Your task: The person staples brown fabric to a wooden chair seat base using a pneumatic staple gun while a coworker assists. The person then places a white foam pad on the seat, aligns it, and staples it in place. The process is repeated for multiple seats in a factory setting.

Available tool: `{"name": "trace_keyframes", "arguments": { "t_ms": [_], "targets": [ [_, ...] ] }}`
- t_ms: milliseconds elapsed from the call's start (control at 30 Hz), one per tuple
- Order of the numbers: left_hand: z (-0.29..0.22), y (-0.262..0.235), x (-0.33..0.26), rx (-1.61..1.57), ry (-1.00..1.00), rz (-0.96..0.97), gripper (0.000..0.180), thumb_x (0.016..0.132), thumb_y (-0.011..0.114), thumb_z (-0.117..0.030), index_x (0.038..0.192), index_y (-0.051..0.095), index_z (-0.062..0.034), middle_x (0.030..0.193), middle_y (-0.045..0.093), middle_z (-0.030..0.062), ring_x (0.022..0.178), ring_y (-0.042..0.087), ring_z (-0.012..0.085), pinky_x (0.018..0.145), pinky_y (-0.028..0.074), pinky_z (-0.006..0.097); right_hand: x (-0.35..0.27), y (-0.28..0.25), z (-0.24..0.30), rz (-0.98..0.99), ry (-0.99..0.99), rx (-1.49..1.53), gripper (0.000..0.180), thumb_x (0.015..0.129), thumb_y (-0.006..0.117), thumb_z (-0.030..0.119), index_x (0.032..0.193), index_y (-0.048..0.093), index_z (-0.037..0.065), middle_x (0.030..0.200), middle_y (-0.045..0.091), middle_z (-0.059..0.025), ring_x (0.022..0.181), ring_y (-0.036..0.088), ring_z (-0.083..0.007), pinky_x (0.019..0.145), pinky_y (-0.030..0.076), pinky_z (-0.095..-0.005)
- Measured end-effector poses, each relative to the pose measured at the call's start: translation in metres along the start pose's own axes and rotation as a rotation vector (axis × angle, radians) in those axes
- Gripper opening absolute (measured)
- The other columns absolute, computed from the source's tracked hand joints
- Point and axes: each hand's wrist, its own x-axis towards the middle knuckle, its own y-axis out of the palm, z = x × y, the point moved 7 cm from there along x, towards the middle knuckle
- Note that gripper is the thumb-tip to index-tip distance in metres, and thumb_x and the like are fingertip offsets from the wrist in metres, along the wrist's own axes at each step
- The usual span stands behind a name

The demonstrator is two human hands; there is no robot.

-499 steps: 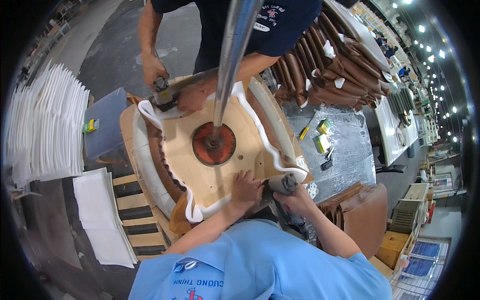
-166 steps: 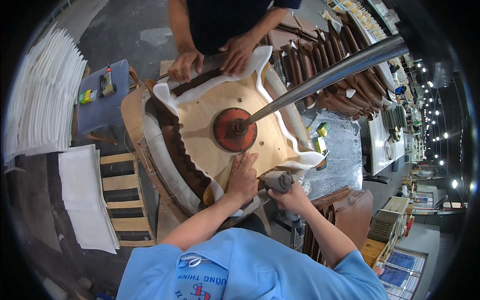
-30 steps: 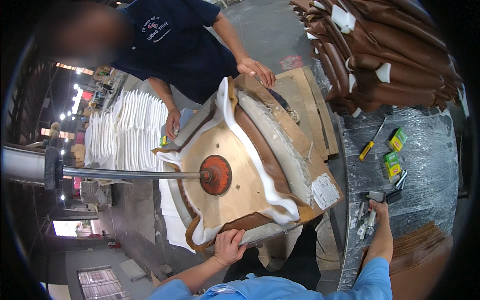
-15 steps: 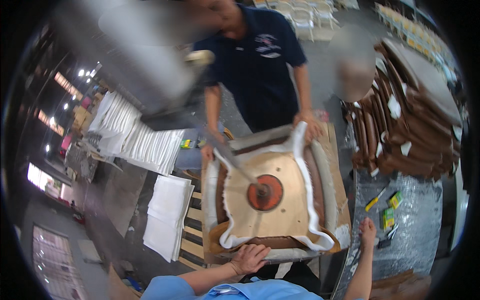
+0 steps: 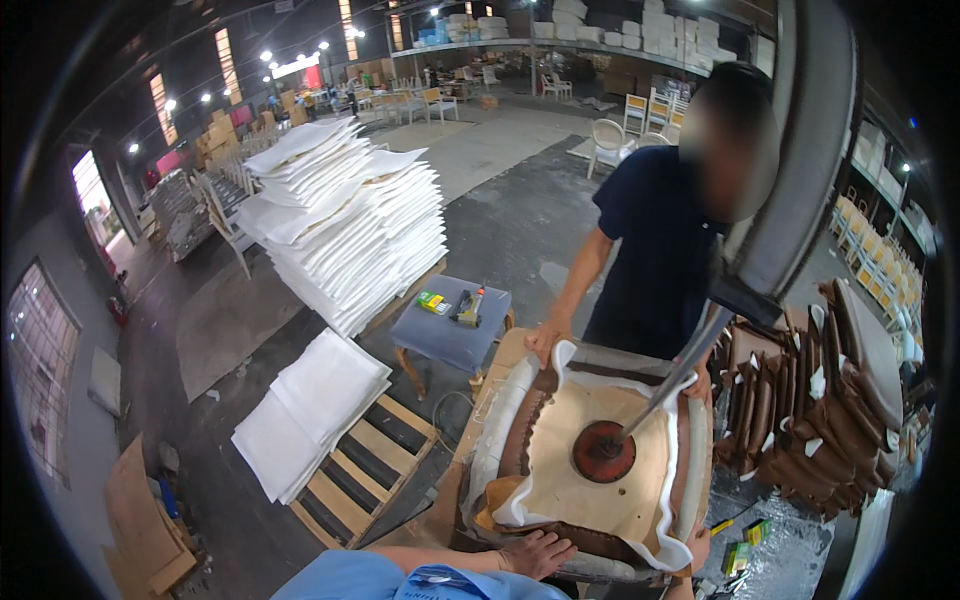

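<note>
And at near right sits the padded seat (image 5: 555, 460) beneath the red disc (image 5: 592, 462), the left hand (image 5: 538, 553) draped loosely, fingers apart, on its near edge, the right hand (image 5: 697, 549) at its near right corner, grip impossible to tell from here

Rod (image 5: 655, 398) meets red disc (image 5: 603, 462) on the seat (image 5: 553, 440). Left hand (image 5: 538, 553) rests on the seat's near edge; right hand (image 5: 698, 547) is at its near right corner. Co-worker (image 5: 648, 265) stands beyond the seat, one hand at its far left corner. Left of the seat: stool (image 5: 415, 333), pallet (image 5: 338, 503), white stack (image 5: 345, 235). Right of it: brown covers (image 5: 812, 425)
</note>
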Motion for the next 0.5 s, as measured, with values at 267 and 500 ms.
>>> {"name": "trace_keyframes", "arguments": {
  "t_ms": [267,500],
  "targets": [
    [0.013,-0.014,-0.021,-0.022,0.071,-0.025,0.053,0.096,0.067,-0.033,0.141,0.067,-0.0052,0.127,0.066,0.0084,0.108,0.062,0.0243,0.086,0.049,0.038,-0.014,0.006,0.013,-0.028,-0.013,-0.029,0.066,0.105,0.054,0.069,0.132,0.072,0.011,0.123,0.078,-0.0237,0.117,0.072,-0.0488,0.097,0.056,-0.0568],
    [0.014,-0.024,-0.030,-0.050,0.076,-0.038,0.054,0.093,0.068,-0.031,0.141,0.066,-0.0048,0.134,0.065,0.0100,0.111,0.062,0.0262,0.092,0.050,0.041,-0.027,0.005,0.017,-0.022,-0.011,-0.023,0.065,0.106,0.053,0.068,0.128,0.073,0.010,0.122,0.078,-0.0242,0.117,0.072,-0.0497,0.096,0.056,-0.0571]
  ]
}}
